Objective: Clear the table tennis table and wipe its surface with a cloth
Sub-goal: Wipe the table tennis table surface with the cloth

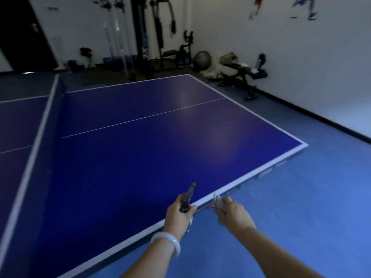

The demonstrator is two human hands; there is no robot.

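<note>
The table tennis table (140, 147) fills the left and centre of the view, its blue top edged in white, with the net (43, 125) running from near left to far. Both hands are at the near right edge of the table. The left hand (179, 214) is over the tabletop, fingers curled around a dark object (187, 199) that points upward; it is possibly a paddle handle, but blur hides its form. A pale bangle (166, 244) sits on the left wrist. The right hand (233, 214) is just off the table edge, above the blue floor (291, 207), fingers closed on a pale cloth (218, 203). Gym equipment (158, 47) stands against the far wall.
</note>
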